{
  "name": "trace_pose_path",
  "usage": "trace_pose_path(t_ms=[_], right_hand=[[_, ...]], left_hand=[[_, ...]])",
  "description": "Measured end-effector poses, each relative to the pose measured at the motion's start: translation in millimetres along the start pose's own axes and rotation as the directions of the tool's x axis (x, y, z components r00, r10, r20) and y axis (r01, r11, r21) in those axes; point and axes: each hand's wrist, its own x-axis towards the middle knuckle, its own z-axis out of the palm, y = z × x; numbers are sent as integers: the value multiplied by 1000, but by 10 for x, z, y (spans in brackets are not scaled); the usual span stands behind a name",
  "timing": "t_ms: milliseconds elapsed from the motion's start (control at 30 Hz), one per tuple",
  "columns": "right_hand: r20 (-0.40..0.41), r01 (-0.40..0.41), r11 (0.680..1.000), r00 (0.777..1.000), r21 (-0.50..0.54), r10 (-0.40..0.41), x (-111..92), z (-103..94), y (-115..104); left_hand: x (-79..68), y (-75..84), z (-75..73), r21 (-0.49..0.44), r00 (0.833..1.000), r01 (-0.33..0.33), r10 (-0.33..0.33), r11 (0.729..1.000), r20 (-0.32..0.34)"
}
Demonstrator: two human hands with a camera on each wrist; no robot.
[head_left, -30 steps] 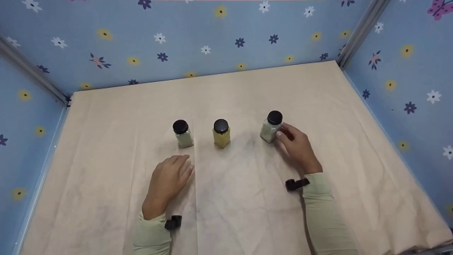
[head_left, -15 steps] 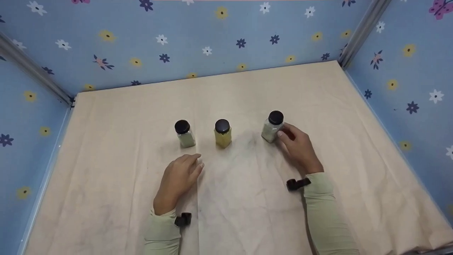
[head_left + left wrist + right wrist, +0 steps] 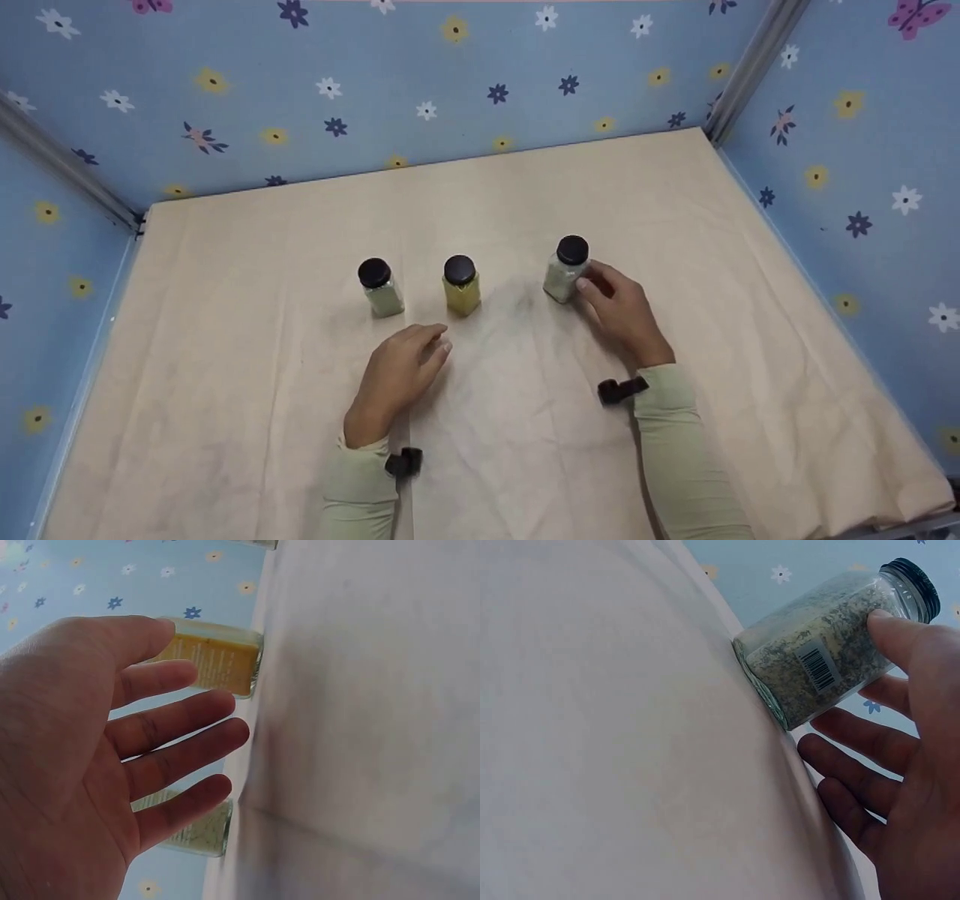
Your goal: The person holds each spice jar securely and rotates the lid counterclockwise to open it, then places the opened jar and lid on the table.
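Observation:
Three glass spice jars with black lids stand in a row in the head view. My right hand [image 3: 624, 311] pinches the right jar [image 3: 564, 277], thumb on its near side and index finger behind it. The right wrist view shows speckled contents and a barcode on this jar [image 3: 817, 652]; its base meets the cloth. My left hand [image 3: 397, 375] holds nothing. It hovers in front of the yellow jar [image 3: 461, 292] and the pale green left jar [image 3: 382, 296], touching neither. Its fingers [image 3: 187, 754] are extended and spread in the left wrist view.
A beige, creased cloth [image 3: 225, 337] covers the table. Blue floral panels [image 3: 390, 67] rise at the back and both sides, with metal posts [image 3: 757, 75] in the corners. Small black cameras [image 3: 622, 390] sit at both wrists.
My left hand has shifted right, from in front of the left jar toward the yellow jar. The right hand keeps its grip on the right jar. The head view has shifted slightly.

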Motion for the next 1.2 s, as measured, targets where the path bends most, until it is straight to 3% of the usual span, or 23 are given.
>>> trace_pose_path(t_ms=[233,467,633,900,1200], right_hand=[[-8,5,1000,1000,6,-5,44,-6,-43],[1,2,1000,1000,18,-2,64,27,-36],[-4,10,1000,1000,28,-10,65,69,-45],[3,-4,1000,1000,29,4,65,99,-55],[-9,-64,998,998,11,64,-11,29,-23]], left_hand=[[112,35,84,-56,999,-34,33,998,-15],[241,162,178,-186,999,-21,29,982,39],[292,193,230,-207,998,-34,43,978,41],[353,173,272,-203,998,3,8,979,56],[514,292,411,-236,996,-55,71,970,59]])
